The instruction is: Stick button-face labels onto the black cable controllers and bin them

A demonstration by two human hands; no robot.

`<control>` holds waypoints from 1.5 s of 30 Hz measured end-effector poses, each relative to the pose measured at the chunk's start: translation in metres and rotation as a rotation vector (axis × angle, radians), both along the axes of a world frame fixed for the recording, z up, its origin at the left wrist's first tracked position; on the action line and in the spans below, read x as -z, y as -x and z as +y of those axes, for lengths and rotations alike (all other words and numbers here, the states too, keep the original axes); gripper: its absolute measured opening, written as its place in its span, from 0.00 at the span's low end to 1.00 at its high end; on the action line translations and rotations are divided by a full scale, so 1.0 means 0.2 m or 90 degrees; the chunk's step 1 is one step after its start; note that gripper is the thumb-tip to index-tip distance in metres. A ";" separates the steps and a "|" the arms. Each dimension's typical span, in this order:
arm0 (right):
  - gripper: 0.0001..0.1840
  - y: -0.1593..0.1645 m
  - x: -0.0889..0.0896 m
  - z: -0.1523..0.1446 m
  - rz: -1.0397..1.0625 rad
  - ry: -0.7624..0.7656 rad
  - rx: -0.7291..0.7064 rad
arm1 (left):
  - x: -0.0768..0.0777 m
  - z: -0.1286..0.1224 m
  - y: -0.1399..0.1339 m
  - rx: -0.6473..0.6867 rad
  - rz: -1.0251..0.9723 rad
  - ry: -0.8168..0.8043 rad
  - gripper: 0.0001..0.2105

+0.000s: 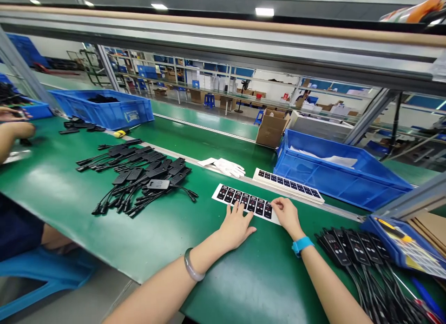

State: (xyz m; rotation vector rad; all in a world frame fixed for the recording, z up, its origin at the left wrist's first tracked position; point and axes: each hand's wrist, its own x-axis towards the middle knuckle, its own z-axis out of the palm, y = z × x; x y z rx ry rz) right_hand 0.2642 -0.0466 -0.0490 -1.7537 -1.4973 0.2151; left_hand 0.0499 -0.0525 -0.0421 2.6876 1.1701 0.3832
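A white sheet of black labels (252, 203) lies on the green table in front of me. My left hand (237, 225) rests flat on its lower edge, fingers spread, holding nothing. At the sheet's right end, my right hand (286, 214) has thumb and forefinger pinched at the corner of the last black label; the fingertips partly hide that spot. Behind it, a stack of similar label sheets (288, 186) lies along the metal strip. Black cabled devices with labelled faces (357, 246) are piled near my right forearm.
Black cabled devices (153, 170) cover the table to the left. White gloves (228, 167) lie on the metal strip. Blue bins (334, 175) stand at the back right and back left. A blue tray (393, 249) holds a yellow cutter. Another person's arm (14, 133) shows far left.
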 end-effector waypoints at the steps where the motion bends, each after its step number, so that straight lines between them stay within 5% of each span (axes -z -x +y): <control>1: 0.12 0.00 -0.01 -0.02 0.028 -0.022 0.007 | 0.00 0.00 0.00 0.001 0.001 -0.005 0.21; 5: 0.17 -0.01 -0.06 -0.16 0.146 -0.120 0.064 | -0.02 0.04 0.00 -0.010 -0.014 -0.031 0.17; 7: 0.19 0.00 -0.08 -0.26 0.222 -0.155 0.103 | -0.07 0.11 0.05 -0.087 -0.028 -0.046 0.14; 12: 0.21 0.03 -0.03 -0.43 0.398 -0.109 0.155 | -0.20 0.36 0.37 -0.511 -0.045 -0.107 0.19; 16: 0.23 0.07 0.00 -0.45 0.422 -0.088 0.124 | -0.21 0.44 0.66 -0.754 -0.039 -0.111 0.22; 22: 0.22 0.11 -0.05 -0.45 0.390 -0.086 0.083 | -0.19 0.43 0.77 -0.805 -0.018 -0.088 0.15; 25: 0.21 0.10 -0.05 -0.45 0.389 -0.102 0.079 | -0.25 0.40 0.76 -0.682 -0.076 -0.158 0.14; 28: 0.18 0.08 -0.05 -0.45 0.415 -0.124 0.082 | -0.31 0.37 0.72 -0.420 -0.263 -0.196 0.16; 34: 0.15 0.06 -0.08 -0.44 0.610 -0.215 0.100 | -0.38 0.31 0.58 -0.124 -0.560 0.016 0.21; 40: 0.14 0.06 -0.11 -0.45 0.684 -0.213 0.112 | -0.33 0.23 0.36 0.275 -0.236 0.249 0.17; 42: 0.13 0.06 -0.11 -0.45 0.694 -0.205 0.112 | -0.28 0.21 0.29 0.304 -0.189 0.354 0.21; 45: 0.12 0.08 -0.11 -0.45 0.715 -0.201 0.092 | -0.21 0.17 0.20 0.266 -0.327 0.547 0.31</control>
